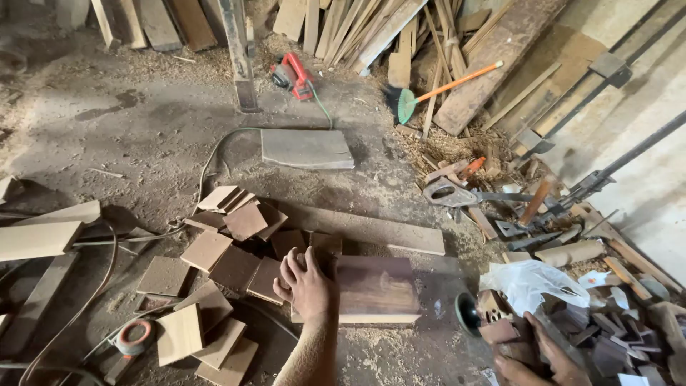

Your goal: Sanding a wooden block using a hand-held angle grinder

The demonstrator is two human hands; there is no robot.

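Observation:
My left hand (307, 284) lies flat on the left end of a thick wooden block (376, 289) that rests on the dusty floor, its fingers spread over the block's edge. My right hand (543, 357) grips a small power tool (493, 325) with a round dark disc (466, 314) facing the block, low at the right. The tool sits a little right of the block and does not touch it. Part of my right hand is cut off by the frame's bottom edge.
Several square wooden tiles (229, 250) lie scattered left of the block. A long plank (371, 229) lies behind it, a flat board (306, 149) farther back. A red power planer (293, 75), a broom (436, 89), hand tools (457, 193), scrap offcuts (622, 343) and a white plastic bag (532, 282) surround.

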